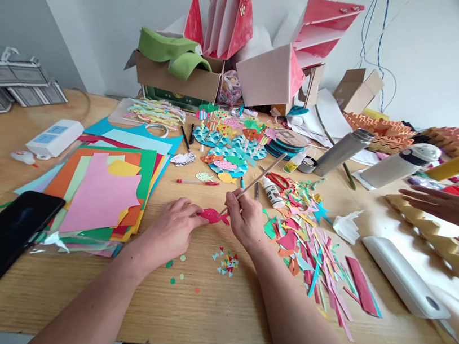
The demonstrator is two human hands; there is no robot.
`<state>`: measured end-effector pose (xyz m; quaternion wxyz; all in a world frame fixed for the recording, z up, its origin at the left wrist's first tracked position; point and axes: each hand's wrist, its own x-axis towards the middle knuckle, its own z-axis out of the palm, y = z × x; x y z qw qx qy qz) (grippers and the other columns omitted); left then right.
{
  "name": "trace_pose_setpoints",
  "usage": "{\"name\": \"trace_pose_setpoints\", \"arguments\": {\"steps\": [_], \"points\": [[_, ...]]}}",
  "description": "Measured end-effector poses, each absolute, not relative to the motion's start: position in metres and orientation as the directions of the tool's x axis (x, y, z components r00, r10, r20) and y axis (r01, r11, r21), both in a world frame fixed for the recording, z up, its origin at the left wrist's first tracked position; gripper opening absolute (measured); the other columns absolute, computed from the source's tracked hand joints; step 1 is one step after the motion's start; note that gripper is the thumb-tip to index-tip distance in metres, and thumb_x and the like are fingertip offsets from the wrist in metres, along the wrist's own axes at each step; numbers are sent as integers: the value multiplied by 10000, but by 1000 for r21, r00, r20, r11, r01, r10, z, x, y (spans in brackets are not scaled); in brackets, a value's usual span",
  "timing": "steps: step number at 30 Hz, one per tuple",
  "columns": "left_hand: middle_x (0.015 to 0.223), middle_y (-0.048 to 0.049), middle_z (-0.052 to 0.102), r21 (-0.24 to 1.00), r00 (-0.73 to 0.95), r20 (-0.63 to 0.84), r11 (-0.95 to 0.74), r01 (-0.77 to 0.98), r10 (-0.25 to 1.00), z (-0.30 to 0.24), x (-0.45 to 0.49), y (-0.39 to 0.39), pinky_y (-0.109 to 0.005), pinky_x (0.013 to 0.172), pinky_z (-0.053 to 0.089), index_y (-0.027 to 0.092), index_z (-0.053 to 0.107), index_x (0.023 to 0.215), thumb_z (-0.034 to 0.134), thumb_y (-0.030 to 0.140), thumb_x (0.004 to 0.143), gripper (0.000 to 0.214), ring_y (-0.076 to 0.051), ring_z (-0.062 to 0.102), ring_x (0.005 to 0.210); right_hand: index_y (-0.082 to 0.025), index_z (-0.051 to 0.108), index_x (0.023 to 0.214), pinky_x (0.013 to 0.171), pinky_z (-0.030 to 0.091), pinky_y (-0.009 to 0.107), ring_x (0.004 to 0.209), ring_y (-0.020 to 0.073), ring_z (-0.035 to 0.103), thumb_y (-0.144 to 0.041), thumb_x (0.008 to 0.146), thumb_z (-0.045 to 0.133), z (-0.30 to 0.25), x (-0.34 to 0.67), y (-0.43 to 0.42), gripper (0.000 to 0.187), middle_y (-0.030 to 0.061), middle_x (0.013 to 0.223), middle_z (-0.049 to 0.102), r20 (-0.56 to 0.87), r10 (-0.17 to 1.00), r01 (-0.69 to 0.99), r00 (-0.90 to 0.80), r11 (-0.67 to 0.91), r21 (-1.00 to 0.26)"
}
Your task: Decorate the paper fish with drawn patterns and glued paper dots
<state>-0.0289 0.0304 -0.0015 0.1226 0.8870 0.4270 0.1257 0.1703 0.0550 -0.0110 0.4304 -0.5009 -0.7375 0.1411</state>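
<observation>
Head view, left to right: phone and paper stack hem in the left side. Left hand narrow, fingertips on the left end of a pink-red fish, flat between both hands. Paper dots and paper triangles lie loose nearer the body, unplaced. Decorated fish beyond look finished; this one seems barely begun. Right hand grips a thin stick, tip at the fish. Open wood toward the table's front edge; paper scraps crowd the right.
</observation>
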Motion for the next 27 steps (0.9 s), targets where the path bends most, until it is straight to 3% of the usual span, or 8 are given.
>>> {"name": "trace_pose_setpoints", "arguments": {"steps": [9,14,19,27], "points": [[1224,-46,653,297,607,108,-609,736,787,-2,-29,31,-438,1058,422,284,662,1241,498,-24,798,564,-250,481,1207,-218,498,751,583,393,255,579,150,586,-354,997,369,-12,164,55,309,23,654,596,383,881,625,-278,469,-624],[1236,-55,645,317,613,93,-607,728,784,-2,-29,31,-435,1070,410,260,663,1245,489,-16,815,540,-251,480,1201,-219,500,753,571,382,250,539,142,566,-360,996,372,-11,164,54,309,4,610,568,420,881,630,-219,456,-629],[1207,-51,656,309,604,92,-599,739,792,-1,-28,31,-438,1066,409,290,638,1282,490,-14,818,574,-253,475,1211,-220,499,753,558,375,247,543,143,565,-361,992,379,-12,165,54,302,5,616,569,397,879,619,-264,470,-629],[1238,-48,653,328,606,105,-603,727,788,-1,-28,32,-440,1066,420,268,675,1230,502,-19,804,542,-249,495,1191,-225,483,734,565,374,250,555,149,574,-382,997,356,-14,173,60,331,14,624,581,469,871,682,-147,433,-589]]}}
